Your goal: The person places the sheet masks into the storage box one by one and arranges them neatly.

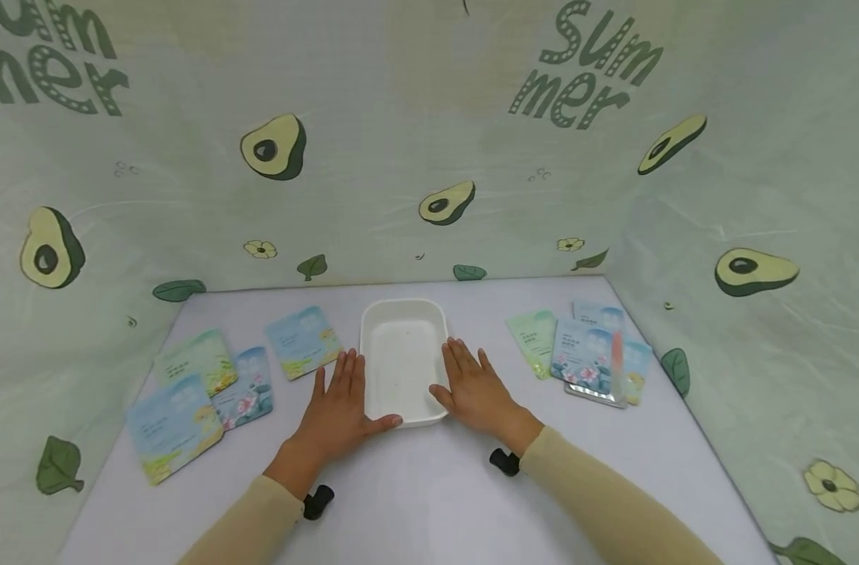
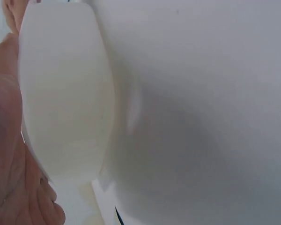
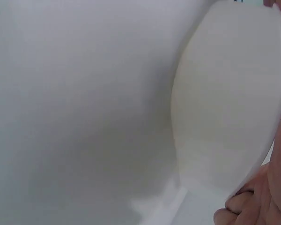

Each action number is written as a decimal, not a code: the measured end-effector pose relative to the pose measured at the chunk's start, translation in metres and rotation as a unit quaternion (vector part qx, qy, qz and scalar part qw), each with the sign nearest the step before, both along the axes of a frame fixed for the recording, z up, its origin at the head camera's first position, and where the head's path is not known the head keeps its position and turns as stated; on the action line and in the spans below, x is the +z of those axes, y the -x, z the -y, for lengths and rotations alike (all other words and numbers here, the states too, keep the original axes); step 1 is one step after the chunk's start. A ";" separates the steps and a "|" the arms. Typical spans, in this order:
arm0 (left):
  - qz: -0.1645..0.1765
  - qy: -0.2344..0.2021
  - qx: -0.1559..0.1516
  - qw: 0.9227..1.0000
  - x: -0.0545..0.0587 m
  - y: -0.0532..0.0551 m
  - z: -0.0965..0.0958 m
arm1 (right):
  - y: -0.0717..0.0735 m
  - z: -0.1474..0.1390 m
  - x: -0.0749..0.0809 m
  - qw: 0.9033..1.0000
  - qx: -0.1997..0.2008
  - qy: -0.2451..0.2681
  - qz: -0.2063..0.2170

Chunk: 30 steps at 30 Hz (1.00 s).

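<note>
Sitting between left hand (image 1: 336, 417) and right hand (image 1: 477, 390) — both with fingers extended — the white tray (image 1: 404, 361) touches each.

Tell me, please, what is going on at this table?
A person has both hands on a white tray: the left hand is at its left side, the right hand at its right. Four packets lie on the table to the tray's left, and a cluster of packets lies to its right.
</note>
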<state>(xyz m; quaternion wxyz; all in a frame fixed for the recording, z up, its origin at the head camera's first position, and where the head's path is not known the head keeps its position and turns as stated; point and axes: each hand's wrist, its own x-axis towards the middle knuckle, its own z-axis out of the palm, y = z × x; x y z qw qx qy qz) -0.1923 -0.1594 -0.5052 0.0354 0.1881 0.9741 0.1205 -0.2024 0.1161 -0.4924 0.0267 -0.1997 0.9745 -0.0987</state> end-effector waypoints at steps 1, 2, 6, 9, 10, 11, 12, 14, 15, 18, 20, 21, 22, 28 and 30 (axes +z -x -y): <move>-0.003 0.003 0.002 1.000 0.000 -0.001 -0.001 | -0.003 0.000 0.000 1.000 0.001 0.003 -0.004; -0.005 0.005 0.003 1.000 0.000 -0.002 -0.002 | -0.006 0.001 0.001 1.000 0.003 0.006 -0.006; -0.011 0.009 -0.003 1.000 0.004 -0.001 0.000 | -0.012 0.002 0.000 1.000 0.004 0.008 -0.015; -0.007 0.011 -0.011 1.000 0.007 0.001 0.004 | -0.014 0.004 -0.002 1.000 0.001 0.012 -0.018; -0.005 0.013 -0.012 1.000 0.008 0.002 0.005 | -0.015 0.005 -0.003 1.000 0.000 0.015 -0.019; -0.002 0.014 -0.013 1.000 0.008 0.002 0.006 | -0.017 0.006 -0.003 1.000 0.000 0.016 -0.019; 0.002 0.015 -0.014 1.000 0.008 0.003 0.007 | -0.018 0.006 -0.004 1.000 0.000 0.016 -0.021; 0.005 0.016 -0.016 1.000 0.009 0.004 0.007 | -0.019 0.007 -0.005 1.000 0.000 0.018 -0.024; 0.004 0.017 -0.017 1.000 0.010 0.004 0.007 | -0.020 0.007 -0.004 0.999 -0.001 0.017 -0.027; 0.005 0.016 -0.019 1.000 0.011 0.004 0.007 | -0.021 0.006 -0.004 0.999 -0.001 0.018 -0.033; 0.007 0.019 -0.020 1.000 0.011 0.004 0.006 | -0.021 0.006 -0.005 0.999 -0.001 0.017 -0.035; 0.008 0.021 -0.021 1.000 0.012 0.004 0.006 | -0.021 0.005 -0.005 0.999 -0.001 0.016 -0.035; 0.008 0.024 -0.023 0.999 0.012 0.004 0.006 | -0.021 0.005 -0.005 0.999 -0.002 0.016 -0.034; -0.006 0.041 -0.033 0.999 0.011 0.004 0.006 | -0.021 0.003 -0.008 0.999 -0.002 0.014 -0.041; -0.010 0.043 -0.034 0.998 0.011 0.004 0.006 | -0.022 0.001 -0.009 0.999 0.000 0.020 -0.040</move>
